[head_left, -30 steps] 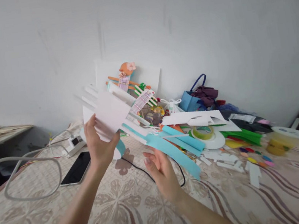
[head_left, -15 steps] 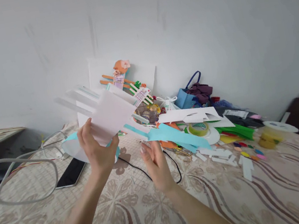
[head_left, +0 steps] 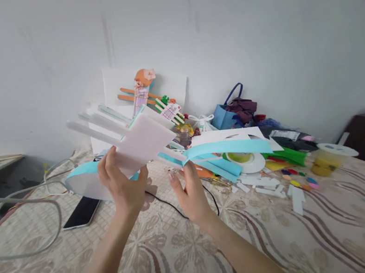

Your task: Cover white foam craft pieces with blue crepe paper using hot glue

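My left hand [head_left: 123, 182] grips a folded white paper piece [head_left: 145, 138] with long narrow strips sticking out at its upper left and lower right. The thumb and fingers are closed on its lower edge, and the piece is held above the table. My right hand [head_left: 192, 193] is at the end of one lower-right strip. Its thumb stands apart, while the fingertips touch a light-blue paper strip [head_left: 230, 146] that arcs off to the right. Behind my left wrist hangs or lies a curved blue-and-white paper piece [head_left: 84, 182]; how it joins the white piece is hidden.
A phone [head_left: 82, 212] and a looped grey cable [head_left: 22, 251] lie at left. To the right are a tape roll [head_left: 241, 157], white paper scraps [head_left: 265, 185], coloured discs [head_left: 295, 183] and a clear tub [head_left: 331, 159]. Stick figures [head_left: 141, 92] lean at the back.
The white piece has shifted slightly right. The blue strip at my right hand has risen from drooping to a level arc. My right thumb is farther from the strip.
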`<state>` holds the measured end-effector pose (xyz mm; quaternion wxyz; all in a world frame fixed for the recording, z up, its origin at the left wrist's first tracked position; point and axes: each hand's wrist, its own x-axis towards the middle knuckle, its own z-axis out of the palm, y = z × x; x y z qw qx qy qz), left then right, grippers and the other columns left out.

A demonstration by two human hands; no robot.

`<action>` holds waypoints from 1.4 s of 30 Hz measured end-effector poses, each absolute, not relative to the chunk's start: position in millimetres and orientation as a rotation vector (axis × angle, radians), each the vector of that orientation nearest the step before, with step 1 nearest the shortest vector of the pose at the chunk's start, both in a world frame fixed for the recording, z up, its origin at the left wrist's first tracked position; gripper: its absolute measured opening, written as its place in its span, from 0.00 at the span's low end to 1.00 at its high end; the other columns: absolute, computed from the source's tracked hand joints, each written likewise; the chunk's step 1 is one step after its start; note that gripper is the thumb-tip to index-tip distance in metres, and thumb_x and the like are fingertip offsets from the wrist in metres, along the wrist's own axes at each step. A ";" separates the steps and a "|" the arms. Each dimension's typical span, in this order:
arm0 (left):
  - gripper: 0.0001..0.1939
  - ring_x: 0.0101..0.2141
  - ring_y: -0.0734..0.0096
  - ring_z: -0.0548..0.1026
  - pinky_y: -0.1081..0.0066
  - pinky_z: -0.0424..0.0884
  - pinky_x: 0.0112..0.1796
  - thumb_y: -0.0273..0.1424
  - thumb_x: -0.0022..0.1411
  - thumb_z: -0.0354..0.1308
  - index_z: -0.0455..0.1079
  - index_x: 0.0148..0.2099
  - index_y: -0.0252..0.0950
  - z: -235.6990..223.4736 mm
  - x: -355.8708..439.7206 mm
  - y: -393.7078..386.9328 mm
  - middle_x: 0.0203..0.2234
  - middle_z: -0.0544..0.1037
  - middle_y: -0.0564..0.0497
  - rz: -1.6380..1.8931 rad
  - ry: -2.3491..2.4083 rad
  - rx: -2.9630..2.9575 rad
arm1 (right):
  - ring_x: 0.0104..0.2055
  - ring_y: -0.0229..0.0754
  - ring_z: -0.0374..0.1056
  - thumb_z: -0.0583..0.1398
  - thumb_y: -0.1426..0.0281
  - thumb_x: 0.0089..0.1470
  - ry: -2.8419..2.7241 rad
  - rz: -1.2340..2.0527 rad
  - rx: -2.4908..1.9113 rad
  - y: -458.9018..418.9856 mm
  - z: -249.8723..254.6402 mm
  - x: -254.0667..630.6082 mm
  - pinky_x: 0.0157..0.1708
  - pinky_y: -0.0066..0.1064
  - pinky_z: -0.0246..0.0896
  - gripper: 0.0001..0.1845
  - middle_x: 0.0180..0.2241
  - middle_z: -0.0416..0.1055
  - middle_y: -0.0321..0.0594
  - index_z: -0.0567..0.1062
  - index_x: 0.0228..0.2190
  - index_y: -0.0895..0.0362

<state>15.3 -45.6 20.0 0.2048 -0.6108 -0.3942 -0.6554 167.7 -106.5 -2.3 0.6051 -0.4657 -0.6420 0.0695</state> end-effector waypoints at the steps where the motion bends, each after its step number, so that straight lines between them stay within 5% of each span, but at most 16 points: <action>1: 0.44 0.55 0.45 0.66 0.46 0.64 0.55 0.26 0.52 0.66 0.51 0.67 0.41 19.6 15.6 -45.7 0.54 0.67 0.37 -1.820 -1.099 -1.700 | 0.62 0.54 0.58 0.53 0.62 0.65 -1.503 0.111 -1.098 -106.1 -1.9 169.3 0.61 0.54 0.57 0.21 0.55 0.65 0.52 0.64 0.57 0.54; 24: 0.42 0.56 0.44 0.66 0.48 0.59 0.55 0.26 0.50 0.64 0.54 0.66 0.37 5.4 32.4 -50.9 0.54 0.68 0.35 -1.749 -1.179 -1.644 | 0.67 0.53 0.52 0.53 0.62 0.65 -1.503 0.100 -1.105 -98.0 -0.4 173.5 0.66 0.54 0.47 0.24 0.60 0.62 0.51 0.62 0.60 0.53; 34: 0.40 0.56 0.46 0.66 0.50 0.58 0.56 0.26 0.50 0.64 0.56 0.64 0.37 3.7 32.7 -52.6 0.54 0.68 0.37 -1.774 -1.235 -1.654 | 0.58 0.47 0.64 0.52 0.60 0.65 -1.395 0.299 -1.039 -105.1 -23.5 174.0 0.60 0.46 0.60 0.16 0.52 0.68 0.48 0.65 0.51 0.53; 42: 0.39 0.54 0.45 0.67 0.48 0.59 0.55 0.27 0.51 0.63 0.56 0.64 0.37 0.7 36.1 -53.6 0.52 0.69 0.36 -1.747 -1.200 -1.646 | 0.69 0.50 0.50 0.51 0.63 0.66 -1.503 0.096 -1.101 -104.8 -9.0 175.0 0.66 0.50 0.49 0.25 0.61 0.63 0.50 0.59 0.62 0.53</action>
